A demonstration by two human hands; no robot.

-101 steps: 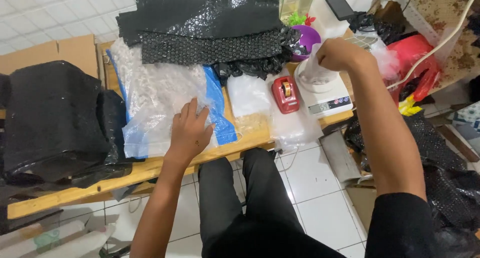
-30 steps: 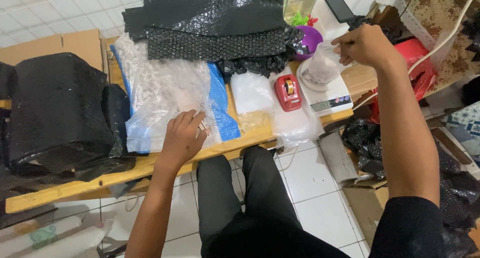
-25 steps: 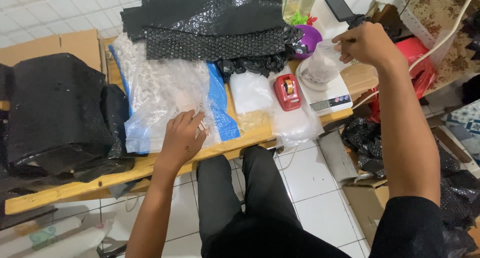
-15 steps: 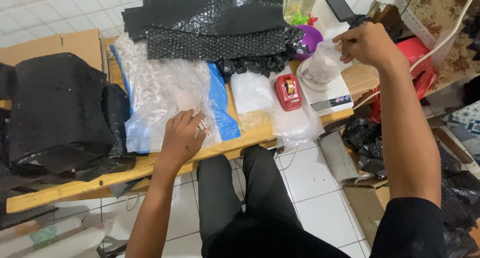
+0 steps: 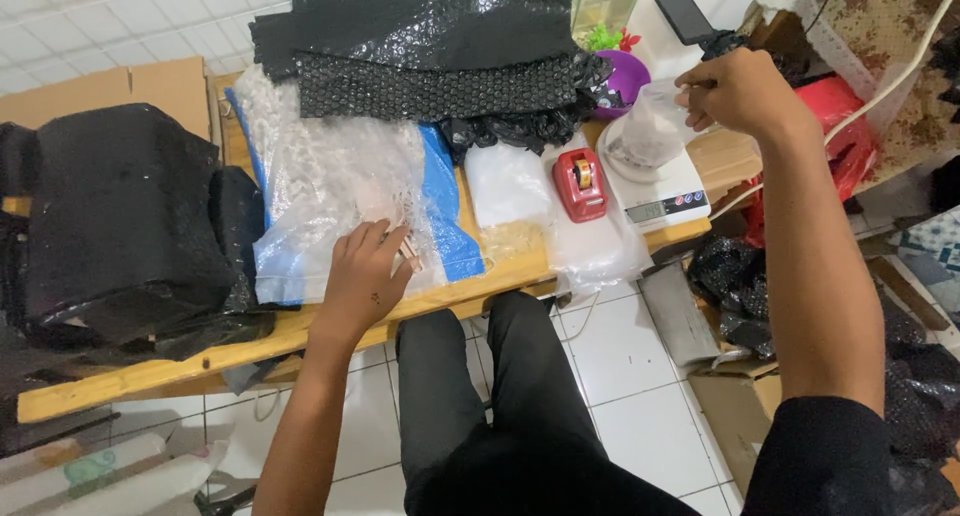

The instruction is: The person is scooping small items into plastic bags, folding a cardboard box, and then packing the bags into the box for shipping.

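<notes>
My right hand [image 5: 738, 88] is closed on the top of a clear plastic bag [image 5: 645, 134] that rests on a white digital scale [image 5: 662, 191] at the right end of the wooden table [image 5: 300, 331]. My left hand [image 5: 365, 276] lies on a sheet of clear bubble wrap [image 5: 325, 181] spread over a blue sheet [image 5: 455, 241]; its fingers curl over something small and pale that I cannot make out. A red tape dispenser [image 5: 580, 184] stands between the two hands.
Black bubble wrap [image 5: 430, 51] is piled at the back, and black plastic bundles [image 5: 110, 221] sit at the left. A purple bowl [image 5: 628, 76], a phone on a holder [image 5: 685, 16] and a red bag [image 5: 845, 126] are at the right. Black bags litter the tiled floor.
Over the last second almost nothing moved. Compared with 3.4 s ago, my right hand has risen with the top of the clear bag, and my left hand has curled its fingers on the bubble wrap.
</notes>
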